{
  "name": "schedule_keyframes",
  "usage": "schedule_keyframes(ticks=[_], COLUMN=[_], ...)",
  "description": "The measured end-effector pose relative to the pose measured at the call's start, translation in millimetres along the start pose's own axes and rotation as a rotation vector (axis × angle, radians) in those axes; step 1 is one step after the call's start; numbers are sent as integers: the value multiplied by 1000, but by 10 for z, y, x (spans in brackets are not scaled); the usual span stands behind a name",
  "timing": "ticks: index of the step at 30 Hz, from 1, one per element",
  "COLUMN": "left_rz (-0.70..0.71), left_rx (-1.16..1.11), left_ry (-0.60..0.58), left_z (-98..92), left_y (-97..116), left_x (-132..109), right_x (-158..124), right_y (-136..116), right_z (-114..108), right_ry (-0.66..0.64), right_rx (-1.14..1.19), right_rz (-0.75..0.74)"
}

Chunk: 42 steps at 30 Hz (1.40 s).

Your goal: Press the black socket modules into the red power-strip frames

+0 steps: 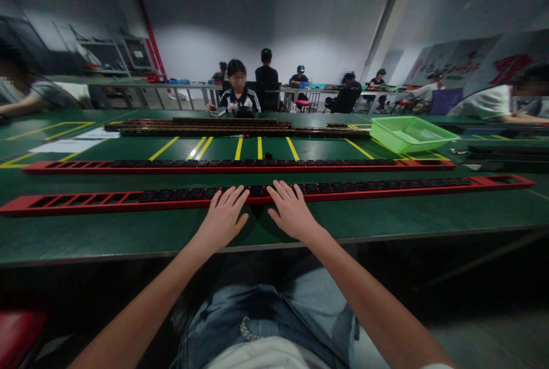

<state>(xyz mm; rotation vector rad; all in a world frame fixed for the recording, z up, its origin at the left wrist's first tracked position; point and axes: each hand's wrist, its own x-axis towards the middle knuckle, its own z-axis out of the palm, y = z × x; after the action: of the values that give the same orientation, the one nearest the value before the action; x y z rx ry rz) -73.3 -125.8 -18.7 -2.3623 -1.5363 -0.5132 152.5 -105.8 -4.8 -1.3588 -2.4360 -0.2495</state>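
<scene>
A long red slotted bar [107, 198] lies across the green table in front of me. Black square pieces [189, 193] fill most of its slots; several slots at its left end hold none. My left hand [225, 217] rests with fingers spread on the bar's near edge, left of its middle. Just to the right, my right hand [291, 209] lies over the same bar, its fingers apart too. Neither hand grips anything. Behind it runs a second red bar [68, 167], with black pieces along much of its length.
Dark long strips [201, 126] are stacked farther back on the green table [171, 237]. A bright green basket [412, 134] stands at the back right, with white papers [77, 143] at the left. One person [238, 97] sits opposite; others sit at both sides and farther off.
</scene>
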Motion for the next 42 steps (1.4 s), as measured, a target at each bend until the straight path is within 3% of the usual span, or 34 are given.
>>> schedule_keyframes(ticks=[17,21,27,30,42], left_rz=[-1,7,3,3,57], left_rx=[-9,-14,-21,-29,-32], left_ry=[-4,2,-2,9,39], left_z=[9,13,23,35,-26], left_y=[-10,-13,-12,-12,62], left_x=[-1,-4,-5,-8,24], right_x=[-6,9,56,64,85], right_y=[22,108,547,679,522], right_z=[84,71,-76,-109,-193], right_ry=[60,73,-65,-63,-56], right_rx=[-79,-77,-3,-15,-6], right_rz=[343,337,289,252,170])
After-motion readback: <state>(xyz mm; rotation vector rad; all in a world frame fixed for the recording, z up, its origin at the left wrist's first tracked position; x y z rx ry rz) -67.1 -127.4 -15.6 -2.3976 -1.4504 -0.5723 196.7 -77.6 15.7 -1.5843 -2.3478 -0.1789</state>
